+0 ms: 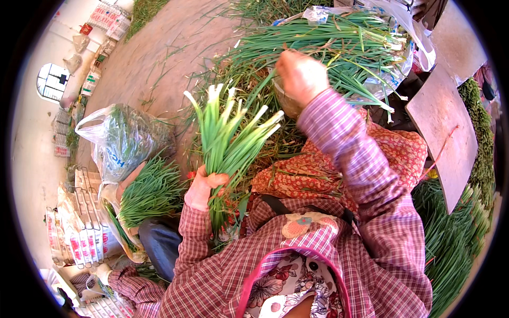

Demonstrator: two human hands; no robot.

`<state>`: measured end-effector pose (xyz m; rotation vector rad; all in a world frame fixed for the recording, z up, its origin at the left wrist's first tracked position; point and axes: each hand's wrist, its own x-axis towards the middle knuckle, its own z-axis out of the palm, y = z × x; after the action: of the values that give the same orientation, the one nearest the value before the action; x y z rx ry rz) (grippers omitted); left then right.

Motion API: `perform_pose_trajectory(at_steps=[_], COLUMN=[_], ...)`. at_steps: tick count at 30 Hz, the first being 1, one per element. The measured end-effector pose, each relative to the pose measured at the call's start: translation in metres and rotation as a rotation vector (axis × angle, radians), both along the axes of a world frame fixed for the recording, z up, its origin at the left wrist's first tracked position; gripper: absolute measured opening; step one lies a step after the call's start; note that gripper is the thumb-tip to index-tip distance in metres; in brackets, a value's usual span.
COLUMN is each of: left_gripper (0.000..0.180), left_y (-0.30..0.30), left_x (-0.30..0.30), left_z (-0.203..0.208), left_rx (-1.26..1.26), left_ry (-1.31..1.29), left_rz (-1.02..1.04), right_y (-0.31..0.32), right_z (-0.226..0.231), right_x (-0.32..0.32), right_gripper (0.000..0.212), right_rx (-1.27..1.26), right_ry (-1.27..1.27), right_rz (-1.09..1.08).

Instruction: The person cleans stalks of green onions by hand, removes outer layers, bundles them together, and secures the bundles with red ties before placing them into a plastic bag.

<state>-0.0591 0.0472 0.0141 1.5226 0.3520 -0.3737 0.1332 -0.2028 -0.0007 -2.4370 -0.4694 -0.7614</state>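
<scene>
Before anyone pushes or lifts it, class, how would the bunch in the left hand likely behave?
The bunch would probably flex when pushed, since its slender stalks fan apart above the left hand. It may scatter if released, as no tie shows around it. It is likely light for its size: one hand holds it up.

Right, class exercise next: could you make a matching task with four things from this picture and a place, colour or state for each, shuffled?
Things
1. bunch with splayed pale ends
2. lap cloth
3. right hand
4. bulging clear bag

Descriptions
A. raised near the stalk pile at the top
B. filled with greenery, on the picture's left
C. gripped by the left hand
D. red with small pale flowers

Pairs: 1-C, 2-D, 3-A, 4-B
</scene>
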Motion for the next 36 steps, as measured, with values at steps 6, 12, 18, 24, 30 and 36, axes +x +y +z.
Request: perform_pose_trajectory(at_steps=[6,12,18,24,30,36], left_gripper=[0.053,0.061,0.061,0.067,0.062,0.056], left_y=[0.024,0.015,0.000,-0.027,-0.031,-0.028], left_x=[-0.002,0.001,0.005,0.004,0.017,0.017], left_z=[-0.021,-0.015,-0.013,0.003,0.002,0.001], left_rx=[-0.375,-0.287,-0.372,-0.410,-0.231,-0.209], left_ry=[-0.201,-0.129,-0.083,-0.119,-0.188,-0.183], left_rz=[-0.015,0.048,0.030,0.104,0.112,0.146], right_y=[-0.069,-0.020,0.025,0.037,0.041,0.029], right_z=[0.021,0.021,0.039,0.034,0.029,0.019], right_x=[0.018,-0.024,-0.059,-0.070,-0.072,-0.058], right_gripper=[0.010,0.032,0.034,0.022,0.022,0.014], right_rx=[-0.058,-0.066,0.655,0.744,0.542,0.321], right_ry=[0.002,0.273,0.782,0.742,0.405,0.030], right_rz=[-0.266,0.099,0.837,0.708,0.566,0.369])
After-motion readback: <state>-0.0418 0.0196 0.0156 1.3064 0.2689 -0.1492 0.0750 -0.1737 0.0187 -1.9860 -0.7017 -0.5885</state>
